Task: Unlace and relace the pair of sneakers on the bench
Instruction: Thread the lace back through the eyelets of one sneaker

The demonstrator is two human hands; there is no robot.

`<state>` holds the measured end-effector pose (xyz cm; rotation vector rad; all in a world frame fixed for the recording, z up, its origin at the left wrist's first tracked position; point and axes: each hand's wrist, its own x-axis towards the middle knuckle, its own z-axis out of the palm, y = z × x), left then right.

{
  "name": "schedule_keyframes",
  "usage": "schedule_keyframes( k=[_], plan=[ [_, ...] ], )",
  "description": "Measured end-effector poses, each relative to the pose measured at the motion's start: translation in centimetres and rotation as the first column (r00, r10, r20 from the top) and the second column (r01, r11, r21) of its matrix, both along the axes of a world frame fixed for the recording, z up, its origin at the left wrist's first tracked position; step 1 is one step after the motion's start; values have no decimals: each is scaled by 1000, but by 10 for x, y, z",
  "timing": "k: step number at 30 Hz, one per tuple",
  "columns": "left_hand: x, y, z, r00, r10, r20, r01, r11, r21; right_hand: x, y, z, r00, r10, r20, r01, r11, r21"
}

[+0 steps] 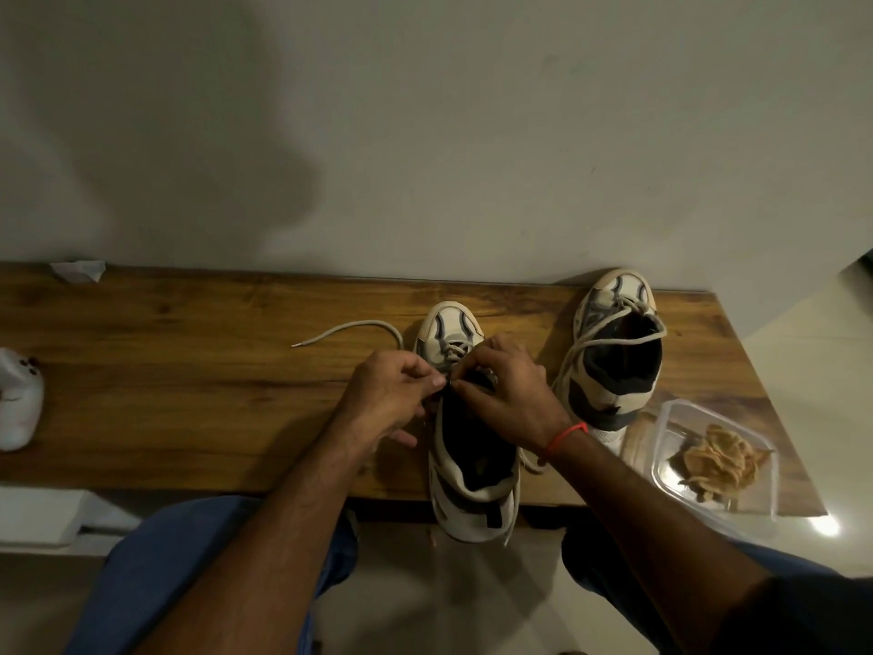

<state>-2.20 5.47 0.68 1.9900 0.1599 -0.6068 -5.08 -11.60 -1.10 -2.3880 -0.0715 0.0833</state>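
Two cream and dark sneakers stand on the wooden bench (189, 380). The near sneaker (472, 470) points away from me, its heel over the bench's front edge. My left hand (392, 399) and my right hand (505, 394) meet over its eyelets, both pinching the lace. One loose lace end (349, 329) curves away to the left on the bench. The second sneaker (614, 352) stands to the right near the wall, its lace slack around the opening.
A clear plastic container (713, 460) holding something tan and crumpled sits at the bench's right front corner. A white object (19, 399) lies at the left edge, and a white scrap (78, 270) lies by the wall. My knees are below the bench.
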Motion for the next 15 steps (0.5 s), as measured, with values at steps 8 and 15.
schedule_keyframes(
  k=[8, 15],
  plan=[
    [18, 15, 10, 954, 277, 118, -260, 955, -143, 1, -1, 1, 997, 44, -70, -56, 983, -173],
    [45, 50, 25, 830, 558, -10, -457, 670, -585, 1, -2, 3, 996, 46, -81, -57, 988, -142]
  ],
)
